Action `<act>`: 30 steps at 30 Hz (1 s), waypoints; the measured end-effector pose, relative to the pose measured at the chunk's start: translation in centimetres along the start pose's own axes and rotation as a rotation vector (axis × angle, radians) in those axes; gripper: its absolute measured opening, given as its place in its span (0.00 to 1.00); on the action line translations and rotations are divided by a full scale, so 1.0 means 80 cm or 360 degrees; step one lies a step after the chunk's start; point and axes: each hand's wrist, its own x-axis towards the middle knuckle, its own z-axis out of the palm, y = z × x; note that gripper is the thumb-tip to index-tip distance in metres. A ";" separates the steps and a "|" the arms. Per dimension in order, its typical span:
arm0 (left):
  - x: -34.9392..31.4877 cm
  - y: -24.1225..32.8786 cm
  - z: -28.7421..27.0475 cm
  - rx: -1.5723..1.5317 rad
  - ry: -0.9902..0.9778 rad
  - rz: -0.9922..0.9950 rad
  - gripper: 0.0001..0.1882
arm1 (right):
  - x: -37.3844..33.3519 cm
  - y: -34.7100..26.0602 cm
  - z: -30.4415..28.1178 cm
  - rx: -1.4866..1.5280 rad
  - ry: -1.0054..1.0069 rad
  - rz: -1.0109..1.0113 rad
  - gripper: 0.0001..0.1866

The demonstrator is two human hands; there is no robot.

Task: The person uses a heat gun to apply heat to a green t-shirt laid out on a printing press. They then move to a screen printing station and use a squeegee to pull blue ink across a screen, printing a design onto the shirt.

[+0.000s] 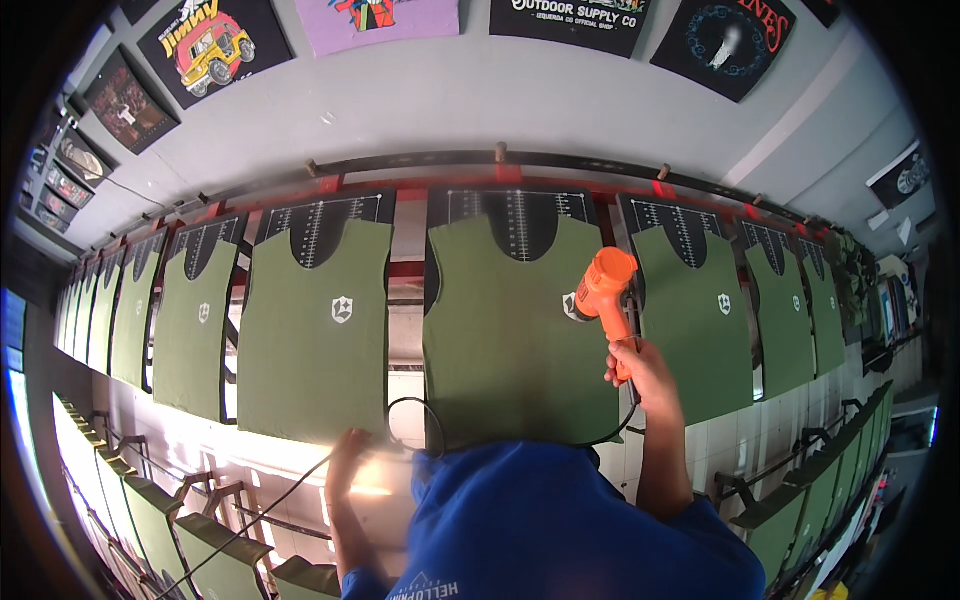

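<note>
My right hand (645, 372) is wrapped round the handle of an orange heat gun (606, 285). Its nozzle points left and down at a small white shield print (571, 306), which it partly covers. That print is on a green shirt panel (510, 350) laid flat over a black board with white ruler marks (517, 215). Lower left, my left hand (348, 458) is closed on the black power cord (262, 518), its fingers small and partly washed out by glare. The cord loops between two boards and passes in front of my blue shirt to the gun.
Beside this board, a long row holds more green panels (315, 340) with the same print, separated by narrow gaps. A dark rail (420, 158) runs behind them. Further green-covered boards (225, 555) stand behind me on both sides. Printed sample panels (210, 50) hang on the grey wall.
</note>
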 end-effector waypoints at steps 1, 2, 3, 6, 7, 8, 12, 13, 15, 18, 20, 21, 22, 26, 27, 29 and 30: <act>-0.006 -0.006 0.002 -0.0156 0.0042 -0.0151 0.22 | -0.001 0.004 0.004 -0.0046 -0.0010 -0.0018 0.14; -0.008 -0.020 0.005 -0.0076 0.0098 -0.0043 0.22 | 0.000 0.006 0.006 -0.0091 -0.0022 -0.0036 0.14; 0.004 -0.033 0.012 0.0011 0.0126 0.0079 0.22 | -0.003 0.004 0.003 -0.0053 -0.0011 -0.0010 0.14; 0.016 -0.026 0.026 -0.0048 0.0204 0.0126 0.20 | -0.006 0.000 -0.001 -0.0052 -0.0004 0.0012 0.14; 0.016 -0.016 0.029 -0.0116 0.0232 0.0087 0.20 | -0.006 0.005 0.002 -0.0116 -0.0002 -0.0017 0.14; 0.017 -0.023 0.030 -0.0052 0.0271 0.0129 0.19 | -0.005 0.005 0.007 -0.0184 -0.0013 -0.0048 0.15; 0.033 -0.017 0.042 -0.0002 0.0193 0.0137 0.18 | 0.000 0.003 0.000 -0.0043 -0.0036 0.0017 0.15; 0.036 -0.009 0.045 -0.0047 0.0124 0.0100 0.18 | 0.003 0.009 0.001 -0.0065 -0.0038 -0.0009 0.15; 0.038 -0.013 0.045 -0.0033 0.0051 0.0300 0.19 | 0.006 0.010 0.003 -0.0056 -0.0065 -0.0023 0.15; 0.041 -0.002 0.049 -0.0021 -0.0125 0.0259 0.23 | 0.012 0.004 0.006 -0.0007 -0.0081 -0.0001 0.14; 0.043 0.016 0.055 0.0061 -0.0230 0.0137 0.25 | 0.015 0.002 0.011 -0.0022 -0.0054 -0.0021 0.14; 0.044 0.028 0.059 0.0133 -0.0275 0.0093 0.26 | 0.017 0.000 0.011 -0.0029 -0.0062 -0.0015 0.13; 0.047 0.037 0.061 0.0205 -0.0320 0.0049 0.28 | 0.019 -0.001 0.008 -0.0036 -0.0071 -0.0010 0.13; 0.058 0.053 0.070 0.0297 -0.0517 -0.0149 0.32 | 0.025 -0.009 0.010 -0.0013 -0.0113 -0.0033 0.13; 0.059 0.051 0.076 0.0363 -0.0484 -0.0100 0.33 | 0.030 -0.009 0.009 -0.0020 -0.0135 -0.0050 0.13; 0.069 0.028 0.086 0.0504 -0.0339 0.0128 0.34 | 0.042 -0.009 0.004 -0.0039 -0.0174 -0.0084 0.13; 0.070 0.009 0.090 0.0577 -0.0221 0.0299 0.35 | 0.046 -0.013 0.005 -0.0023 -0.0172 -0.0082 0.13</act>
